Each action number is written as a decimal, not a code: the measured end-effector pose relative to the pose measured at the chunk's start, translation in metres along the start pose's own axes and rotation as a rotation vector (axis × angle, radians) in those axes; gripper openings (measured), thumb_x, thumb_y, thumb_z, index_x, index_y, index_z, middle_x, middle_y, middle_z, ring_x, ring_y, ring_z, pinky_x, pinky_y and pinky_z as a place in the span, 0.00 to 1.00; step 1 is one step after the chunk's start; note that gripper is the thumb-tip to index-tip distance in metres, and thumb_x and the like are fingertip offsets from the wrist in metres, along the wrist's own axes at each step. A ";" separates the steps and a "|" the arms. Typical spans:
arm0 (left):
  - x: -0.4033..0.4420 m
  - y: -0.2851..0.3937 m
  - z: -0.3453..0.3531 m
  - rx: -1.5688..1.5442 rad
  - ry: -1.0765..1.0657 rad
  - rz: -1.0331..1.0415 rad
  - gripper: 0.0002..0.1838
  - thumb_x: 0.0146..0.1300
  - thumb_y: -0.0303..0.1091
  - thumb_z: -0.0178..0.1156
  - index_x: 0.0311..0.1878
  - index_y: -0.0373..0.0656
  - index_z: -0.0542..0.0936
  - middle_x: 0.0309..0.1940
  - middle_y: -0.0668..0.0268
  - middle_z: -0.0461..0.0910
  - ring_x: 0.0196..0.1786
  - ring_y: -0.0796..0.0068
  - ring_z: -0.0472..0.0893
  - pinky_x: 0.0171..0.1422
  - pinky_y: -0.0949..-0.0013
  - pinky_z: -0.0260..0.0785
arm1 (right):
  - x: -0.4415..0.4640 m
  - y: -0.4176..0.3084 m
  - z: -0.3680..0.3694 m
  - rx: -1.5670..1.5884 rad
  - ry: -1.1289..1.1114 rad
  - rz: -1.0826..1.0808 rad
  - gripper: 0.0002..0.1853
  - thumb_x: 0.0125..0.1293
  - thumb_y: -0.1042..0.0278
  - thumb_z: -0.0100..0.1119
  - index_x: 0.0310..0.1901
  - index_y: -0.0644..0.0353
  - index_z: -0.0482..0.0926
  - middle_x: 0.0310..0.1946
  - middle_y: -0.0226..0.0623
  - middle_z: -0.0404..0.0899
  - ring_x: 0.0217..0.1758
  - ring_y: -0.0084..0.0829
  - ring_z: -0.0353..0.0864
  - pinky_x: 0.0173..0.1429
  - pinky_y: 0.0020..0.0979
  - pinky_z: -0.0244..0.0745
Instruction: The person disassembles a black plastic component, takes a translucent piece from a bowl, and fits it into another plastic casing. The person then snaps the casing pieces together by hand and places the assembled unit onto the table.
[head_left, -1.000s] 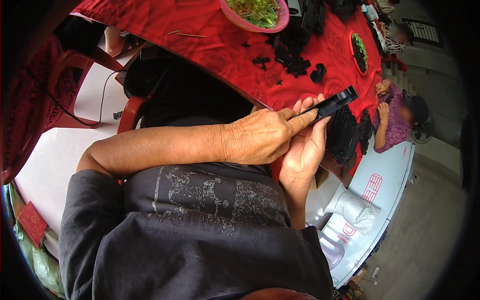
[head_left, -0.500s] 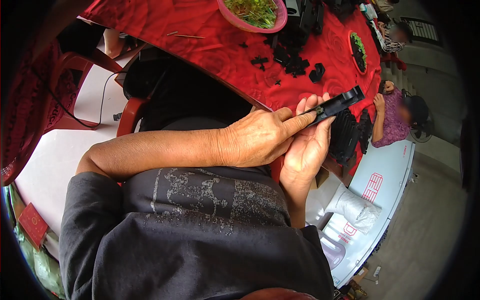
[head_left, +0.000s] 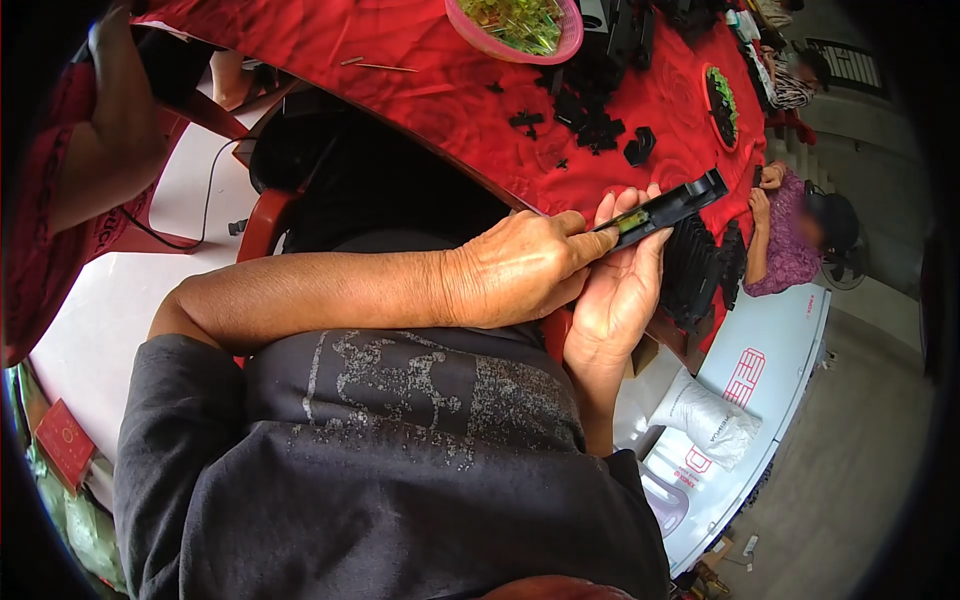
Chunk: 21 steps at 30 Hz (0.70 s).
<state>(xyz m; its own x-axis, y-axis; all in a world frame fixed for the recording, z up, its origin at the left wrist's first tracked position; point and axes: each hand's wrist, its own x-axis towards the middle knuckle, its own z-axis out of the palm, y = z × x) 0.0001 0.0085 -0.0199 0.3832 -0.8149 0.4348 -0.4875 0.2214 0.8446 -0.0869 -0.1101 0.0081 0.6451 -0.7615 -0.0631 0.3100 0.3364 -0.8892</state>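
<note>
A long narrow black plastic housing, like a small spirit level's body, is tilted up to the right above the table edge. In its slot sits a yellow-green piece that looks like a level vial. My right hand, palm up, cradles the housing from below with its thumb against the near side. My left hand comes across from the left, back of the hand up, and its extended fingertip touches the housing's lower end beside the yellow-green piece. Its other fingers are curled, partly hidden.
A pink basket of yellow-green pieces stands on the red tablecloth. Loose black parts and a dish with green pieces lie beyond my hands. Black housings are stacked at right. A person in purple sits across.
My left fingertip has slid back toward the housing's lower end, exposing more of the yellow-green piece. At the far left, another person's arm has come into view.
</note>
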 end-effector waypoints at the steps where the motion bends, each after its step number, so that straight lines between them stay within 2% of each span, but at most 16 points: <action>1: 0.000 0.000 0.000 -0.004 -0.005 -0.004 0.28 0.57 0.25 0.65 0.63 0.36 0.73 0.35 0.53 0.78 0.32 0.49 0.82 0.34 0.55 0.78 | 0.000 0.000 -0.001 -0.002 -0.001 0.005 0.28 0.77 0.55 0.49 0.69 0.66 0.63 0.59 0.44 0.74 0.63 0.35 0.75 0.75 0.41 0.68; 12: 0.002 -0.002 0.004 -0.025 -0.015 -0.002 0.29 0.57 0.26 0.65 0.64 0.35 0.72 0.36 0.51 0.78 0.35 0.48 0.83 0.37 0.54 0.78 | 0.008 -0.001 -0.007 -0.033 -0.017 -0.003 0.27 0.77 0.55 0.49 0.68 0.67 0.64 0.57 0.43 0.75 0.62 0.36 0.76 0.74 0.43 0.69; 21: 0.004 0.003 -0.001 -0.014 -0.020 -0.066 0.39 0.55 0.25 0.62 0.72 0.38 0.62 0.44 0.45 0.78 0.35 0.45 0.83 0.39 0.54 0.79 | 0.008 0.007 -0.004 -0.011 0.029 0.081 0.25 0.76 0.53 0.50 0.65 0.63 0.67 0.57 0.42 0.76 0.62 0.37 0.77 0.70 0.42 0.72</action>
<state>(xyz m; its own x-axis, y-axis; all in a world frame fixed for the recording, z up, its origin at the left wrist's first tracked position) 0.0008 0.0058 -0.0153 0.3983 -0.8385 0.3718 -0.4504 0.1743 0.8756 -0.0824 -0.1159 -0.0004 0.6471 -0.7479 -0.1481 0.2502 0.3917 -0.8854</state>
